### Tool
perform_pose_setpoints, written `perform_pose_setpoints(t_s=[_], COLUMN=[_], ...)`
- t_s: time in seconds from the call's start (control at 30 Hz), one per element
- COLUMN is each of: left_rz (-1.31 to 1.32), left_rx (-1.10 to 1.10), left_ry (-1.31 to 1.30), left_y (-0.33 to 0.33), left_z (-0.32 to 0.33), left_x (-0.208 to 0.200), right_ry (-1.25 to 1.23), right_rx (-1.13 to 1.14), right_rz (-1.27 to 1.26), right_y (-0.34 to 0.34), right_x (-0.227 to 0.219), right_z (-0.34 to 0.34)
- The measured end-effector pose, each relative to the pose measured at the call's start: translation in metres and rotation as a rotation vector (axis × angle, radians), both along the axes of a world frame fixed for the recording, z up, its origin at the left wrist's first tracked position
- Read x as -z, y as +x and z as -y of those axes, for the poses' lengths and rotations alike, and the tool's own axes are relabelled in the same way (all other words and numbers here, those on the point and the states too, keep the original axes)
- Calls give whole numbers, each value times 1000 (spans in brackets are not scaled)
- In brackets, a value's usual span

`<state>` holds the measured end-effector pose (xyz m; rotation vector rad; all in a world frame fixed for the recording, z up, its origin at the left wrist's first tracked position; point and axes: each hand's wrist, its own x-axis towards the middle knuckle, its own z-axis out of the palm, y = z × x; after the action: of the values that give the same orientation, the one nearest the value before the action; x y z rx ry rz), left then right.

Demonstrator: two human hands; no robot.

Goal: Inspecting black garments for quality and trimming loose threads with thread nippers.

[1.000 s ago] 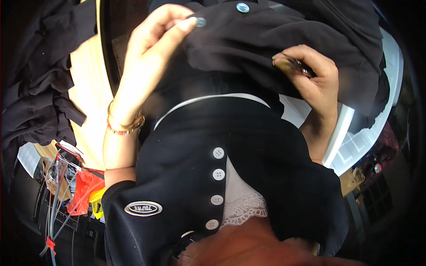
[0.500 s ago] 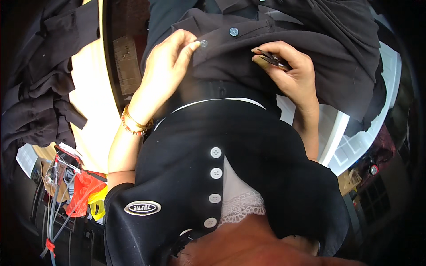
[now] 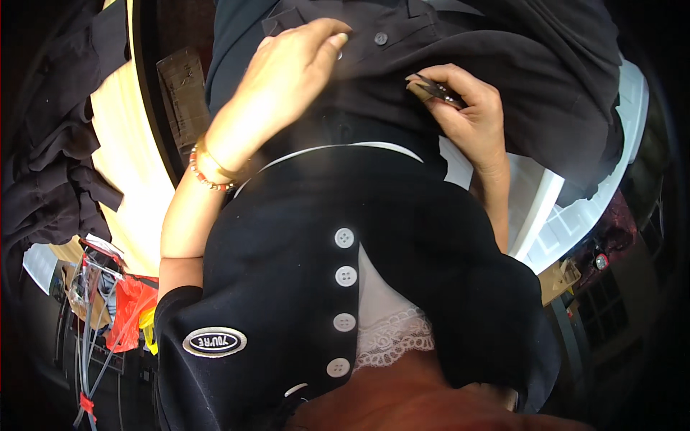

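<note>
Across my lap lies a dark grey-brown garment (image 3: 388,79), with one dark button (image 3: 381,39) showing on its band. My left hand (image 3: 298,68) bends over the garment's left part, thumb and fingertips brought together on the cloth. A second button (image 3: 340,55) peeks out by that thumb, mostly covered. My right hand (image 3: 474,108) is closed around small dark thread snips (image 3: 444,93), their tips pointing left over the cloth, apart from the button.
Dark garments (image 3: 54,136) are heaped at the left by a pale wooden tabletop (image 3: 129,144). A cardboard box (image 3: 183,93) stands beyond it. Red plastic bags (image 3: 133,309) hang lower left. A white plastic surface (image 3: 575,223) lies under the garment's right side.
My left hand has shifted up and slightly right, and now covers more of the button by its thumb. The garment has slid up a little. My right hand keeps the snips nearly in place.
</note>
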<state>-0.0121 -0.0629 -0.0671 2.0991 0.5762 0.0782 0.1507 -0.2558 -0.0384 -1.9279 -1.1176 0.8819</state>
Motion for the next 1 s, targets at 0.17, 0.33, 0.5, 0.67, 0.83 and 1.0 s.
perform_pose_setpoints(t_s=[0.17,0.33,0.5,0.67,0.83,1.0], left_rz=[-54,110,87,127,199,880], left_rx=[80,259,355,354,125,79], left_ry=[-485,-790,-665,-497,-297,101], left_y=[-26,-18,-4,7,18,50], left_z=[-20,-13,-4,-6,4,12], left_x=[-7,-1,12,4,-28,-44], right_ry=[27,-22,-115,-103,110,165], right_rx=[-29,-1,-2,70,320,397], right_rz=[-28,-182,-162,-243,-288,-586], right_y=[-8,-33,-43,-49,-48,-44], right_x=[-5,-13,-13,-10,-12,-28], right_z=[-6,-10,-6,-3,-10,-11])
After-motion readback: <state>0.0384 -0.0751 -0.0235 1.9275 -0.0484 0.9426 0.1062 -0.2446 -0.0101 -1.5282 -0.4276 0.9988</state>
